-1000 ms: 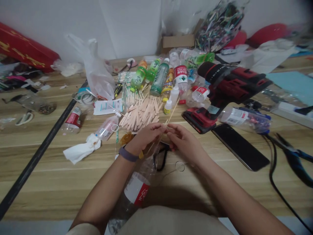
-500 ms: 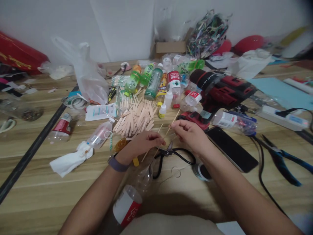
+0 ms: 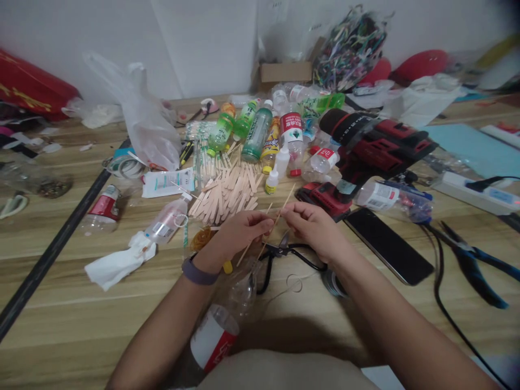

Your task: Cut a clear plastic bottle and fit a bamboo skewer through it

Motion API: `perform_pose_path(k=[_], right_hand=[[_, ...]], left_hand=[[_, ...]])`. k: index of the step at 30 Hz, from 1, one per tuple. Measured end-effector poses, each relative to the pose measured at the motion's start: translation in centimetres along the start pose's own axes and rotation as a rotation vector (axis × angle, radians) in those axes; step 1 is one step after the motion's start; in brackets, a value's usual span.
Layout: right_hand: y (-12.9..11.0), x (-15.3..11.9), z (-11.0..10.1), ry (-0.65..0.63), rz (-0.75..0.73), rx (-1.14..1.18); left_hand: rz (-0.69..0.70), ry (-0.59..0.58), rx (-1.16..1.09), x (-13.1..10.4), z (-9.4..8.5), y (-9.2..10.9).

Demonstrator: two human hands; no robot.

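Two thin bamboo skewers are between my hands, both slanting up to the right. My left hand (image 3: pixel 244 233), a dark band on its wrist, is closed in a pinch on the left skewer (image 3: pixel 244 254) and seems to touch the other too. Fingertips of my right hand (image 3: pixel 314 225) pinch the right skewer (image 3: pixel 290 196) near its upper part. Just beneath the hands lie black-handled scissors (image 3: pixel 303 254), their blades partly hidden. A cut clear bottle (image 3: pixel 215 333) with a red and white label sits below my left wrist.
Flat wooden sticks (image 3: pixel 231 189) are heaped ahead, with several drink bottles (image 3: pixel 258 132) behind. A red and black drill (image 3: pixel 377 141), a phone (image 3: pixel 388 246) and pliers (image 3: pixel 467 265) lie right. Left are a bottle with tissue (image 3: pixel 166 219) and a black bar (image 3: pixel 52 252).
My right hand has moved slightly down and left, closer to my left hand. Both keep their pinch on the skewers. The camera view has shifted a little.
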State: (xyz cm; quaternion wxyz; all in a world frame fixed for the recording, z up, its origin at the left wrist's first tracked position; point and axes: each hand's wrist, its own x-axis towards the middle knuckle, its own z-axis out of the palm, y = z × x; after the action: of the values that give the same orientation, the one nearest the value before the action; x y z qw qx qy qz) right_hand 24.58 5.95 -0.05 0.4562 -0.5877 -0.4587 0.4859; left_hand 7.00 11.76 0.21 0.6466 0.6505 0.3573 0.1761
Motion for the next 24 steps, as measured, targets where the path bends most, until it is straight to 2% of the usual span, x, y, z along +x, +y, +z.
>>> perform_pose_path(k=[6,10,14,20,24], right_hand=[[0.3,-0.2,0.0,-0.011,-0.033,-0.032],[0.7,-0.3,0.1,-0.026,-0.063,-0.086],[0.7,-0.5,0.1,-0.051,-0.096,-0.164],[0.0,-2.6,-0.1,-0.070,-0.200,-0.403],[0.0,-4.1,0.1,-0.120,-0.301,-0.597]], left_hand=[[0.003,0.156,0.116,0.0,0.0,0.5],[-0.011,0.176,0.158,-0.1,0.0,0.3],[-0.042,0.227,0.299,-0.3,0.5,0.4],[-0.029,0.249,0.398,-0.6,0.9,1.0],[-0.011,0.181,0.443,-1.0,0.9,1.0]])
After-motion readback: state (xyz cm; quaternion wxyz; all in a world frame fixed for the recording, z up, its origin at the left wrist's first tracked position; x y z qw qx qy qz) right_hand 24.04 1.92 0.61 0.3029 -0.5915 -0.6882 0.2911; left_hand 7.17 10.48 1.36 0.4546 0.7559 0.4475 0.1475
